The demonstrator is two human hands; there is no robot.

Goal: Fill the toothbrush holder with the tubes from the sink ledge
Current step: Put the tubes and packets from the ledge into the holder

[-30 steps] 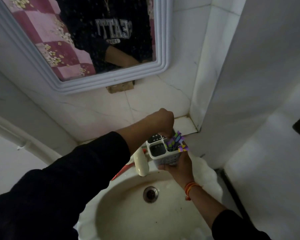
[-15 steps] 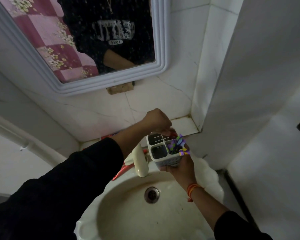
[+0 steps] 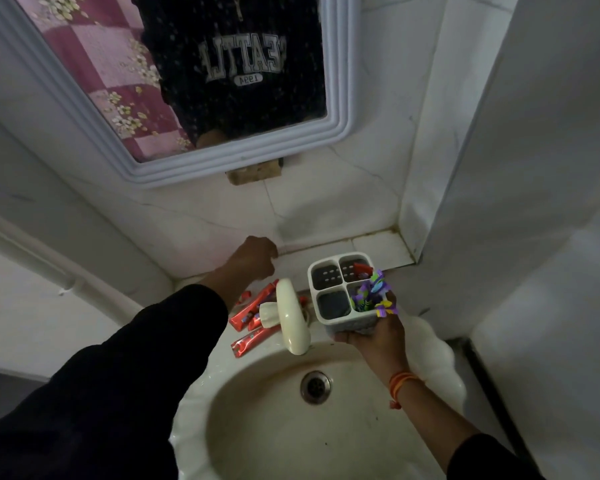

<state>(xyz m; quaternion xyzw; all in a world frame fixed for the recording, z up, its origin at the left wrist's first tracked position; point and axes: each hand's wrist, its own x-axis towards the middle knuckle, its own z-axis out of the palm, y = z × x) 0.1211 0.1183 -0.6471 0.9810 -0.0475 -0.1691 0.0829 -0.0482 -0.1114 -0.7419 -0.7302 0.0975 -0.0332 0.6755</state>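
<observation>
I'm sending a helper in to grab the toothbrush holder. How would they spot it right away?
Start at the cream sink basin and its cream tap. Just right of the tap, the right hand holds up a white square toothbrush holder. Unlike the flat red tubes left of the tap, it has four compartments, one stuffed with purple-and-green toothbrushes.

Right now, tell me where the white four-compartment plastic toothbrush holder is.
The white toothbrush holder sits in the right hand, right of the cream tap, above the basin's back edge.
</observation>
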